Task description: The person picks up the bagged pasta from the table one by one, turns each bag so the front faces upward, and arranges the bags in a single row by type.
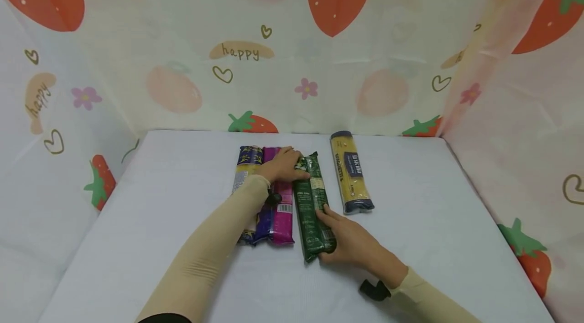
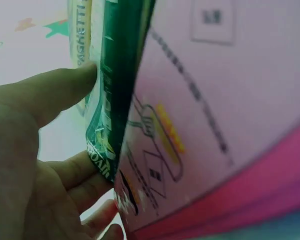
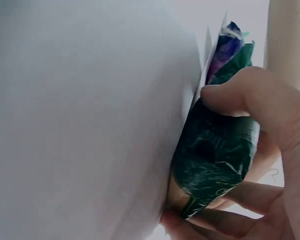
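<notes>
A dark green pasta packet (image 1: 306, 214) with a lengthwise line down its middle lies on the white table, tilted slightly. My right hand (image 1: 349, 239) grips its near end, thumb at the bottom edge and fingers along the right side. At its far end, my left hand (image 1: 285, 166) holds it; in the left wrist view the thumb (image 2: 70, 90) presses one face and the fingertips curl at the printed end. Left of it lies a magenta packet (image 1: 283, 221), partly covered by that hand. In the right wrist view, the green wrapper (image 3: 215, 155) sits between thumb and fingers.
Beside the magenta packet are a dark blue packet (image 1: 263, 229) and a yellow-and-blue packet (image 1: 242, 178), partly behind the left forearm. A yellow spaghetti packet (image 1: 349, 173) lies apart to the right. Strawberry-print cloth (image 1: 292, 90) walls the white table (image 1: 410, 242) at back and sides.
</notes>
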`<state>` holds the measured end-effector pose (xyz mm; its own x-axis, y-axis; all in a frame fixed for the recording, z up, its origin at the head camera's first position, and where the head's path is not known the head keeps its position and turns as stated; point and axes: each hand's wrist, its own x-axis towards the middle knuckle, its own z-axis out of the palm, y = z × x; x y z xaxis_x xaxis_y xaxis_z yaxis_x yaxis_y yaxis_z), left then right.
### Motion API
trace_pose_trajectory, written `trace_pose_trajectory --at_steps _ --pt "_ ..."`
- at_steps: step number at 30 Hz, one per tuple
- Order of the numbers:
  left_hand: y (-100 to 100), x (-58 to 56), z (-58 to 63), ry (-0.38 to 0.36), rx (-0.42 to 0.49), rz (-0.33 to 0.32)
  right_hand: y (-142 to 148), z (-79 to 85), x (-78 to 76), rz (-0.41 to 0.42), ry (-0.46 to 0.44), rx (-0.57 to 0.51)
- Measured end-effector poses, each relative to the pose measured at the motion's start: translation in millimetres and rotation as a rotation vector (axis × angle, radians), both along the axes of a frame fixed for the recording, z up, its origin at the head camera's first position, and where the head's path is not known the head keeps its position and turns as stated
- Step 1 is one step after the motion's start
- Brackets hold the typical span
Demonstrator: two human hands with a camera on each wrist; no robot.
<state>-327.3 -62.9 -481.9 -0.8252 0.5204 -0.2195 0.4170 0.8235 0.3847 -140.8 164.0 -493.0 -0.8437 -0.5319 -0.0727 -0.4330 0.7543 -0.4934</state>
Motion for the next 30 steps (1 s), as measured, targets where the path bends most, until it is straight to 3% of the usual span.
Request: trace_pose_trajectory --at_steps 7,15,21,24,30 --pt "-5 -1.2 -0.3 0.001 0.056 -0.012 17 -7.6 -1.4 0.009 -0.068 -0.145" --pt "-7 -2.3 3.6 -0.025 0.190 0.001 33 -6.5 0.3 0.035 -0.057 -0.275" --pt "-17 1.1 10.3 -0.086 0.278 -0.003 38 -8.5 0.0 0.049 -0.079 -0.385" --pt "-24 1.5 14.9 -0.121 0.288 -0.018 39 -7.0 -0.1 0.057 -0.094 -0.444" --pt "-35 -0.1 18.8 -0.107 0.341 -0.073 39 -4.6 -3.4 0.069 -0.096 -0.537"
